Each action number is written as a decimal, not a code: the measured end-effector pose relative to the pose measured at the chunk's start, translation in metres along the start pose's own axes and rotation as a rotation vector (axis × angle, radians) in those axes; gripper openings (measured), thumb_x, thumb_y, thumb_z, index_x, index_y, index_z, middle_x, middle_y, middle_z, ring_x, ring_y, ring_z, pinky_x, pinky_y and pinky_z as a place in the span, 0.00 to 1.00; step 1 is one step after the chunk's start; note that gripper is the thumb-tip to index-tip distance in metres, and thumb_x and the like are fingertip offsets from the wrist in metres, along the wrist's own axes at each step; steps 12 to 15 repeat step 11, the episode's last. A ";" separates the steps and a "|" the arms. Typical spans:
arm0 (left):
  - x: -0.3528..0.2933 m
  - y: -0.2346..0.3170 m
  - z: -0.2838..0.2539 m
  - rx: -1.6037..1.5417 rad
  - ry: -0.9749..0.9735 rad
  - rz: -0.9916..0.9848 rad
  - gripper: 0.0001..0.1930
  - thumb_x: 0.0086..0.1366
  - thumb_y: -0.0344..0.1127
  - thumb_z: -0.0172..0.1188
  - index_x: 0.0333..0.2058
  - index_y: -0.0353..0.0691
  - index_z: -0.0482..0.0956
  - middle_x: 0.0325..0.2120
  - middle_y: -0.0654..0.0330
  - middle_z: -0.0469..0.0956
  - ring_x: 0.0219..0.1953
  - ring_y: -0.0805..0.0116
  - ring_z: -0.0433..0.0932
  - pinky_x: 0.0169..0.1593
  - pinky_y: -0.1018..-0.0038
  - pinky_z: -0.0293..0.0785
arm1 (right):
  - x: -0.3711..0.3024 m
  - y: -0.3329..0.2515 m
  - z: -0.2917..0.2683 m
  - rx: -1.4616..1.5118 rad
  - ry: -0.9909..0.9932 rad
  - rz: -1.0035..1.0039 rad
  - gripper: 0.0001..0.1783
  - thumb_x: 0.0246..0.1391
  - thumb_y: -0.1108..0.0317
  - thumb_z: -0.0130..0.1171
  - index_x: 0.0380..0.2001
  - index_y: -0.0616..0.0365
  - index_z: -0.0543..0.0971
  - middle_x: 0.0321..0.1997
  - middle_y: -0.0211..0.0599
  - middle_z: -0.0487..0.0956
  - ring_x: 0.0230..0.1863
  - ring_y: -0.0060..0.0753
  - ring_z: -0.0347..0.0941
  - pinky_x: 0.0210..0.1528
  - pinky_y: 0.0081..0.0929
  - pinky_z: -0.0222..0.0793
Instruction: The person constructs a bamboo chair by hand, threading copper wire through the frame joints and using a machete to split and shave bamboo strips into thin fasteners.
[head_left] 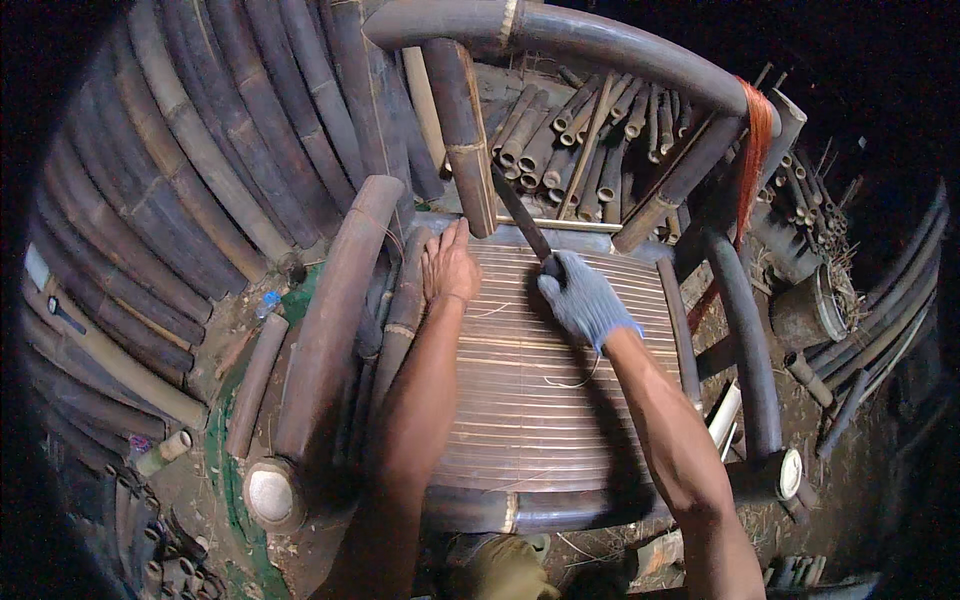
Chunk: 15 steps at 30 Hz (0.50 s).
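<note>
My right hand (580, 298), in a grey knitted glove with a blue cuff, is closed around a long dark blade, which looks like a knife (522, 215). The blade points up and away, its far end beside the pale right edge of a dark bamboo post (465, 145). My bare left hand (450, 268) lies with fingers stretched at the back left of the chair's seat, close to the post's lower end. Beneath both hands spreads the slatted bamboo seat (540, 420). The knife's handle is hidden in the glove.
The chair's thick top rail (610, 45) arches across the back, with orange strands (756, 150) tied at its right end. Armrests (340, 310) flank the seat. Bamboo poles (200, 130) lean at left; cut pieces (560, 140) are heaped behind. A bucket (812, 305) stands at right.
</note>
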<state>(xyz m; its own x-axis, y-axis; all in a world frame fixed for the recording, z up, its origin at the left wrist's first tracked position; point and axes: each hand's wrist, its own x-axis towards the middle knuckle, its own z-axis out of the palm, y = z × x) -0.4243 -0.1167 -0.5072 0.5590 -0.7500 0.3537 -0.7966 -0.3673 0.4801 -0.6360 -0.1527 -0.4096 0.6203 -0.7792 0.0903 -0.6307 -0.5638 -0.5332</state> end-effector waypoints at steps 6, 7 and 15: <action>0.001 -0.013 -0.009 0.040 0.026 -0.035 0.34 0.58 0.31 0.58 0.65 0.47 0.65 0.64 0.64 0.66 0.60 0.51 0.66 0.63 0.59 0.62 | -0.112 0.014 -0.031 0.123 0.261 0.066 0.22 0.64 0.59 0.52 0.57 0.57 0.67 0.40 0.57 0.79 0.41 0.62 0.77 0.44 0.47 0.72; 0.001 -0.010 -0.010 0.032 0.025 -0.032 0.34 0.58 0.31 0.58 0.65 0.47 0.65 0.64 0.64 0.66 0.60 0.51 0.66 0.63 0.58 0.62 | -0.112 0.020 -0.037 0.011 0.406 -0.045 0.23 0.64 0.59 0.53 0.57 0.58 0.66 0.40 0.57 0.79 0.41 0.62 0.77 0.42 0.46 0.73; 0.005 0.000 0.002 0.034 -0.018 -0.035 0.34 0.59 0.34 0.59 0.66 0.50 0.64 0.64 0.63 0.65 0.61 0.51 0.64 0.63 0.58 0.62 | -0.050 0.056 -0.050 0.021 0.513 0.084 0.23 0.64 0.59 0.53 0.59 0.55 0.66 0.45 0.62 0.78 0.45 0.63 0.77 0.48 0.52 0.71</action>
